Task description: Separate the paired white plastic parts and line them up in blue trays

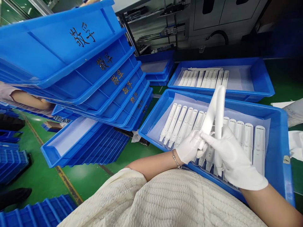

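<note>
Both hands wear white gloves and meet above a blue tray (281,142). My left hand (189,147) is closed on a long white plastic part (211,115), which tilts upward. In my right hand (233,156) is a second long white plastic part (220,110), standing nearly upright close against the first. Their upper ends almost meet; my fingers hide parts of both. Under the hands, a row of similar white parts (259,145) lies side by side on a white sheet (163,121) in the tray.
Behind stands another blue tray (266,78) with several white parts (201,78). Tall stacked blue bins (99,72) rise at left, with lined trays (71,135) below. A person's arm (30,100) shows at far left, a sleeve (294,112) at right. Dark shelving (163,30) is behind.
</note>
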### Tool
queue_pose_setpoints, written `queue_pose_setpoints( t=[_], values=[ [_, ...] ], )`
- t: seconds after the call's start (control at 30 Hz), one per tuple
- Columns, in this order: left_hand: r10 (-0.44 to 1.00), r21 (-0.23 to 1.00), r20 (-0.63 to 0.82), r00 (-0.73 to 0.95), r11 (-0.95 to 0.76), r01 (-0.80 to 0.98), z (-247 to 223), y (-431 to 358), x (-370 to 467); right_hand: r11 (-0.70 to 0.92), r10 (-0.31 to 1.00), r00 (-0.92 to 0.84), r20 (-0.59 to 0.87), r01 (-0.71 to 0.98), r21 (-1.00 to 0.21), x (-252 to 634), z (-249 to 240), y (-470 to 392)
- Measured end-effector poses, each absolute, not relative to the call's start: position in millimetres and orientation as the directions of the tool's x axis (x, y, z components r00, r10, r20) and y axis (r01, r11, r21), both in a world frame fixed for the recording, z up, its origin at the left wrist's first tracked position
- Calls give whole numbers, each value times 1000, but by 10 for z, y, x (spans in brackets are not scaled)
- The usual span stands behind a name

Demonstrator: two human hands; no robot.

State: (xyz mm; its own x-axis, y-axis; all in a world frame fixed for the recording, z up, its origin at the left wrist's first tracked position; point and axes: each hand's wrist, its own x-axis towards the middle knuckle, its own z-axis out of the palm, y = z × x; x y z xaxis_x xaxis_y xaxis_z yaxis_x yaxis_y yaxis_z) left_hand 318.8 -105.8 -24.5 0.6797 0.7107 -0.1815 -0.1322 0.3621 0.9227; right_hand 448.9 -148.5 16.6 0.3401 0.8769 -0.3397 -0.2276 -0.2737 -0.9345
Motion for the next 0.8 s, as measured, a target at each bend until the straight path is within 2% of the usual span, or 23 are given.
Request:
queue_pose_setpoints(
  t=[0.1, 0.27, 0.4, 0.5, 0.7, 0.8],
  values=[
    [682, 890, -187, 707, 422, -171, -285, -1081, 3219, -329, 856, 376, -356, -135, -935, 4432, 167, -1501],
    [615, 845, -183, 767, 497, -198, -251, -1103, 3229, -231, 880, 431, -199, 23, -973, 4502, 123, -1506],
    [681, 875, -203, 703, 449, -182, -225, -1095, 3218, -268, 908, 355, -224, 80, -960, 4508, 112, -1515],
    [692, 892, -179, 700, 414, -181, -210, -1091, 3198, -300, 895, 388, -220, 159, -941, 4482, 149, -1523],
    [670, 888, -131, 731, 406, -213, -267, -1089, 3187, -249, 901, 363, -235, -9, -968, 4436, 222, -1535],
    [700, 876, -149, 698, 421, -235, -329, -1083, 3205, -306, 907, 312, -282, 28, -952, 4425, 202, -1538]
  ],
)
